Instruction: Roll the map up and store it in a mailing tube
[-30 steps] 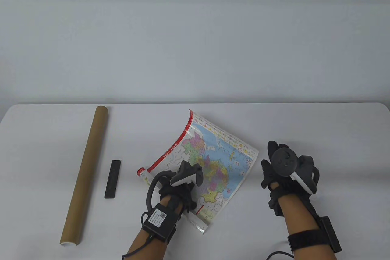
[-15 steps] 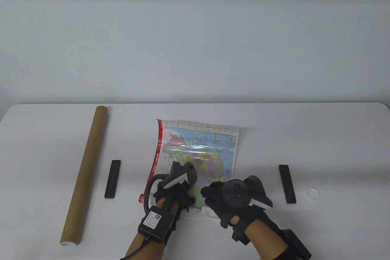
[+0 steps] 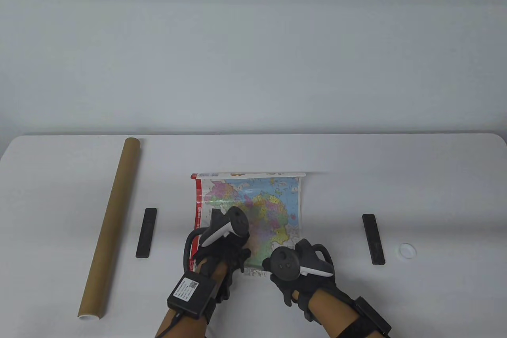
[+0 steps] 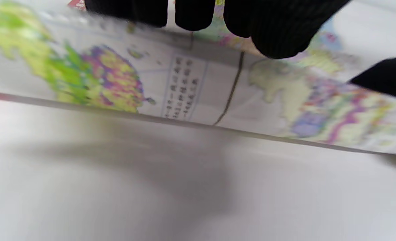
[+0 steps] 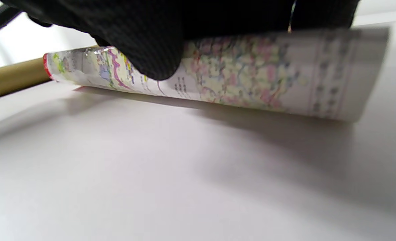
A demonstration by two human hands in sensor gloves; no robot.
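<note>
At desk point(image 3: 435, 179) near edge: both hands, left hand point(image 3: 222, 253), right hand point(image 3: 295, 278), fingers point(image 5: 151, 50) curled, pressing glossy paper map point(image 3: 253, 211) roll.

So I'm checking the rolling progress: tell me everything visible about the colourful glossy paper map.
The colourful glossy paper map with a red left border lies mid-table, its far edge curled up. Its near end is rolled into a loose tube. The left hand and right hand press on that roll, on the white table.
</note>
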